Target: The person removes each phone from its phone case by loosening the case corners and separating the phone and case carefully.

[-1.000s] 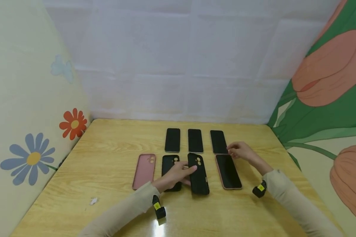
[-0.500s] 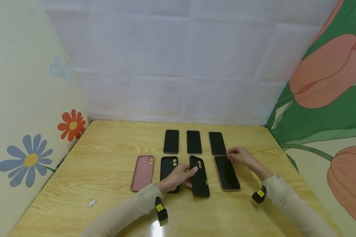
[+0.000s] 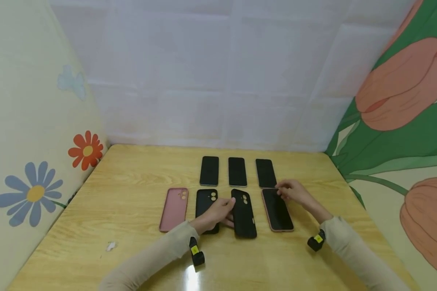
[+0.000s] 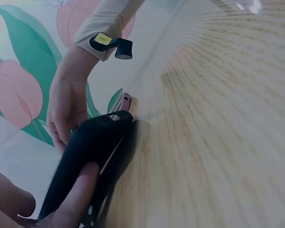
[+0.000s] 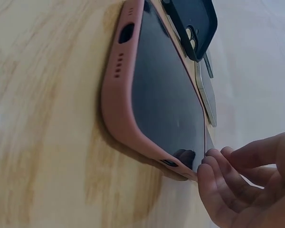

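Observation:
In the head view, my left hand (image 3: 215,213) grips a black phone case (image 3: 245,218) by its left edge, thumb on top and fingers underneath. The case is tilted, camera cutouts at its far end. My right hand (image 3: 295,191) touches the far right corner of a black-screened phone in a pink case (image 3: 279,214), which lies face up. In the right wrist view the fingertips (image 5: 206,171) rest at that phone's edge, loosely bent. A second black case (image 3: 204,202) lies partly hidden under my left forearm and hand, beside a pink case (image 3: 174,210).
Behind the cases lie a left phone (image 3: 209,171), a middle phone (image 3: 237,171) and a right phone (image 3: 266,173), all dark-screened. A small white scrap (image 3: 111,246) is on the wooden table (image 3: 138,173) at the left. Printed cloth walls surround the table.
The black case in my left hand tilted up a little and is now lower and flatter, the thumb nearer its left edge. My right hand stays at the pink-cased phone's corner.

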Available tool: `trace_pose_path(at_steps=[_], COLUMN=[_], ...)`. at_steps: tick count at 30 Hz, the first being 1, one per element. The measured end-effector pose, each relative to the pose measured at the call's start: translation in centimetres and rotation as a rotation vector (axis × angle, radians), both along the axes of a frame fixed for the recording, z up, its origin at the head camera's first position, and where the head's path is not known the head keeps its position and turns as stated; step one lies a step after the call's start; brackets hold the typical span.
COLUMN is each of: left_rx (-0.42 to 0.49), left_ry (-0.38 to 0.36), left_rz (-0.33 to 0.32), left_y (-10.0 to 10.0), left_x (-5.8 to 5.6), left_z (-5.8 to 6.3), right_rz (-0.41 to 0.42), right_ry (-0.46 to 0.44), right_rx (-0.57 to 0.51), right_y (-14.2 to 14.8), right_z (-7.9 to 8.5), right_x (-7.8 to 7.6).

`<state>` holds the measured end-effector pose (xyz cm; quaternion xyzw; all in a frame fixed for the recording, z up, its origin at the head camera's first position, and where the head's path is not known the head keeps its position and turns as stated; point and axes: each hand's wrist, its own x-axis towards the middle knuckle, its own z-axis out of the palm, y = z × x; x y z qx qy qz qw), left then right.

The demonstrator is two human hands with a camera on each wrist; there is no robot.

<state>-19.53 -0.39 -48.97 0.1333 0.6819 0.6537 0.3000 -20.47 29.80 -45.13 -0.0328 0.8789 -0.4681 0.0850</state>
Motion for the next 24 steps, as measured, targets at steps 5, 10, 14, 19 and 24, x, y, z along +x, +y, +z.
trace_pose_path(at_steps=[5,10,14,19,24], left_rx=[-0.041,-0.079,-0.11,-0.119,-0.088], left_ry=[-0.014,-0.027,0.004,0.044,0.028], left_rz=[0.005,0.007,0.004,-0.008,-0.013], left_y=[-0.4,-1.1,-1.6,-1.8,-1.7], left_x=[-0.2,-0.2,-0.2,0.1,0.4], left_z=[0.4,0.9,1.6,2.4,2.4], right_rz=[-0.009,-0.02,-0.031,-0.062,-0.096], right_ry=[-0.018,-0.021,-0.009,0.026,0.031], right_rx=[0.014,0.012,0.027,0.082,0.128], right_y=[-0.1,0.0,0.0,0.1,0.1], right_z=[0.1,0.0,0.0,-0.3,-0.6], right_x=[0.2,0.2,0.1,0.1,0.1])
